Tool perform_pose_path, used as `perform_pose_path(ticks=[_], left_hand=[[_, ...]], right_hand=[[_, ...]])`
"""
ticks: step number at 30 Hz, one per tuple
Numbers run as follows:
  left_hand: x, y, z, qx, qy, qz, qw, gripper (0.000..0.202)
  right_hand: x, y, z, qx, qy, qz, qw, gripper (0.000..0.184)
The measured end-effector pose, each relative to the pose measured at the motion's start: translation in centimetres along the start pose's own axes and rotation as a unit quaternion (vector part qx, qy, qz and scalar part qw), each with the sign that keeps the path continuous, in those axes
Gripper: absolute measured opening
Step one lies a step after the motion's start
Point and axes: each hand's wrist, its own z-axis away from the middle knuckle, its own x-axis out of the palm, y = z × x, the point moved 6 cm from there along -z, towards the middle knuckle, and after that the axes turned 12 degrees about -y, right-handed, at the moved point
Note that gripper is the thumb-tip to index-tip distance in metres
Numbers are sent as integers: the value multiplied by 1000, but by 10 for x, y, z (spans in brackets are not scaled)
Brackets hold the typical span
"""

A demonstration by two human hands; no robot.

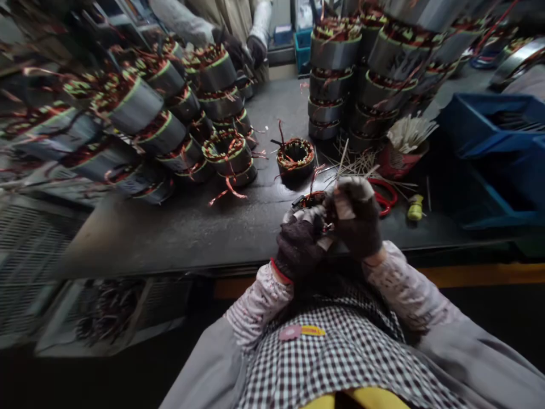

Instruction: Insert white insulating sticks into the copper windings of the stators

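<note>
A motor stator (pixel 314 198) with copper windings sits at the table's front edge, largely hidden behind my hands. My left hand (pixel 300 241), in a dark glove with white-wrapped fingertips, is closed against its near side. Close beside it, my right hand (pixel 356 218), gloved the same way, has its fingers pinched together at the stator's right side. What those fingers pinch is too small and blurred to make out. Just beyond stands another single stator (pixel 296 159), upright, with wire ends sticking up.
Stacked stators (pixel 227 150) fill the left; more stacks (pixel 332 85) stand at the back right. On the right are red-handled scissors (pixel 386 196), a yellow-green spool (pixel 415 208), a cup of white sticks (pixel 402 159) and blue bins (pixel 489 193). A co-worker's gloved hands (pixel 242 48) work across the table.
</note>
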Motion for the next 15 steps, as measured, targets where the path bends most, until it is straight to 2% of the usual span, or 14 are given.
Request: perform_pose_path(ticks=[2,3,4,6,8,11,15], left_hand=[[-3,0,-2,-28,12,8,999,16],[-3,0,-4,-39,16,13,999,12],[-3,0,-6,-47,19,16,999,10],[-2,-1,-9,-61,26,13,998,8],[-2,-2,-9,-59,31,11,998,8],[-2,-5,-1,-31,31,29,999,27],[-9,-20,23,-20,89,44,995,64]], right_hand=[[-36,20,12,-6,41,0,999,31],[-55,31,15,21,43,46,998,33],[-72,42,16,61,22,128,990,33],[-94,61,8,135,-71,297,943,25],[-101,74,-5,158,-159,375,900,18],[-96,79,-27,146,-213,380,888,2],[-97,75,-33,160,-233,387,878,20]])
